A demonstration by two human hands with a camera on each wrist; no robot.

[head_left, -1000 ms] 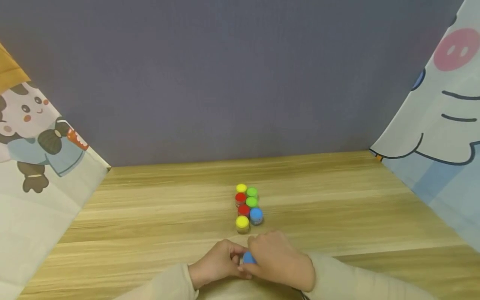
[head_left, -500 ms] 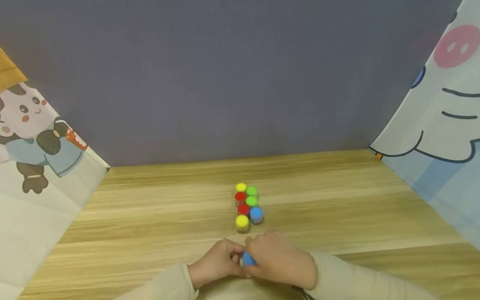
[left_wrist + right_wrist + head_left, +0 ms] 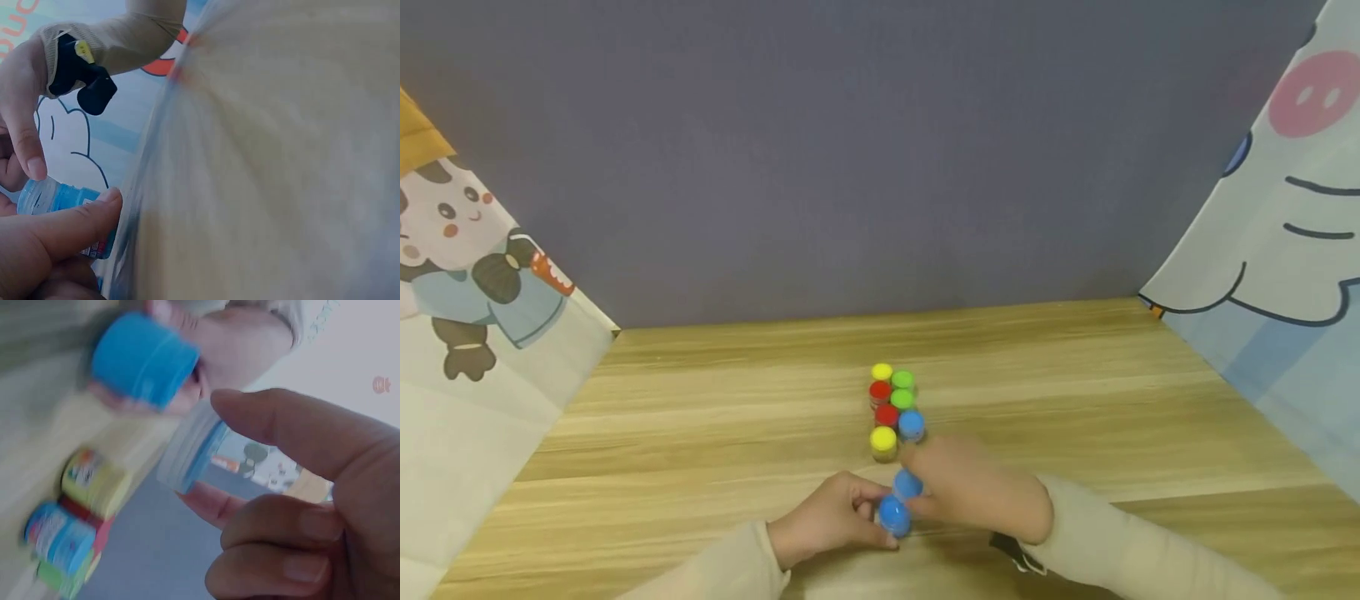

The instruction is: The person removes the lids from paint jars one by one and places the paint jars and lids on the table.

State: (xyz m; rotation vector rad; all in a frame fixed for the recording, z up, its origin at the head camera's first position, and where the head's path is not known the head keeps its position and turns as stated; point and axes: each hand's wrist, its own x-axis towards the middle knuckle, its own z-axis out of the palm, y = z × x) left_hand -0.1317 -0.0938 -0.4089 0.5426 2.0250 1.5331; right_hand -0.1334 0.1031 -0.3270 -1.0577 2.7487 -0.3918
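Low in the head view, my left hand (image 3: pixel 831 521) holds a small blue jar (image 3: pixel 893 517) close over the table, thumb on the near side and fingers on the far side. The left wrist view shows the jar's clear rim (image 3: pixel 37 195) and a printed label, with the thumb along its side. Just beyond the jar, my right hand (image 3: pixel 981 487) pinches a round blue jar lid (image 3: pixel 907 484) between thumb and fingers. In the right wrist view the lid (image 3: pixel 190 447) has a clear edge and stands apart from the jar (image 3: pixel 140 359).
Several small jars stand in two short rows ahead of my hands: yellow (image 3: pixel 883 443), red (image 3: pixel 887 415), blue (image 3: pixel 912 426) and green (image 3: pixel 902 399). The wooden table (image 3: pixel 700 417) ends at a grey wall (image 3: pixel 880 167), with cartoon-printed cloth (image 3: pixel 497 275) at the sides.
The blue lid has come off the jar. My right hand has lifted away, forward and to the right, with the lid; my left hand keeps the jar nearly in place.
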